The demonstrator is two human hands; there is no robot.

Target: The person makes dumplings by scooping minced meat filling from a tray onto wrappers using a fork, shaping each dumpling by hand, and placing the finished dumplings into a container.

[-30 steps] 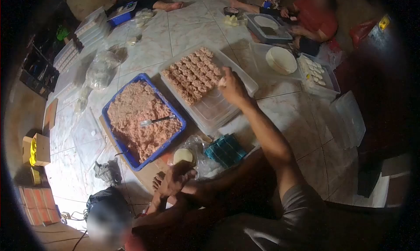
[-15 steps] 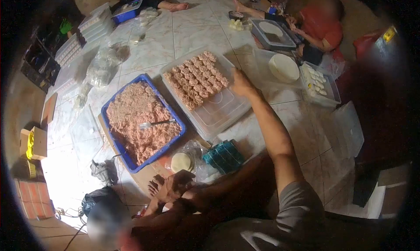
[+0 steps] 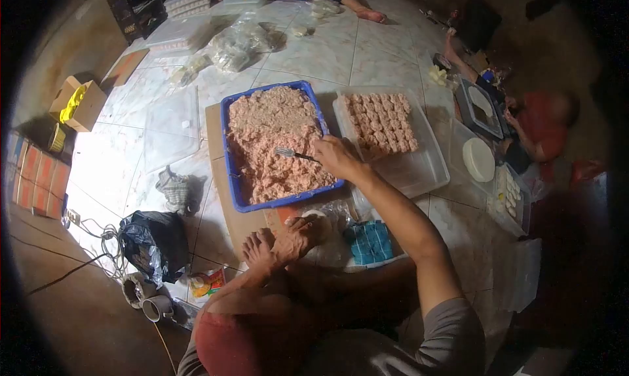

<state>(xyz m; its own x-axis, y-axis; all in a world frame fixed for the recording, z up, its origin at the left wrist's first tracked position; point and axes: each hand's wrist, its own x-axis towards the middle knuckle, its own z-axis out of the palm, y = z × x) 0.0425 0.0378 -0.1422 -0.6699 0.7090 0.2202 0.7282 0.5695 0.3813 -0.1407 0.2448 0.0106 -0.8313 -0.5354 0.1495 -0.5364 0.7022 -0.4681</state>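
Note:
My right hand (image 3: 337, 158) is closed around the handle of a fork (image 3: 288, 152), whose tines lie over pink minced filling (image 3: 272, 117) in a blue tub (image 3: 228, 159). My left hand (image 3: 293, 241) rests low by my bare foot, fingers loosely bent and apart at the left edge of a stack of round pale wrappers (image 3: 317, 228); part of that stack is hidden by the hand. Right of the tub, rows of shaped meat portions (image 3: 380, 121) fill part of a clear plastic tray (image 3: 419, 174).
A teal checked cloth (image 3: 369, 242) lies near my leg. Beyond are plastic bags (image 3: 239, 45) and stacked lidded boxes (image 3: 187, 2). A black bag (image 3: 154, 245) and cables stand at left. At right, a person in red (image 3: 547, 123) sits by a grey tub (image 3: 481, 110).
My right hand has left the tray's right edge and taken hold of the fork in the filling. My left hand has moved to the wrapper stack. The view has turned rightward.

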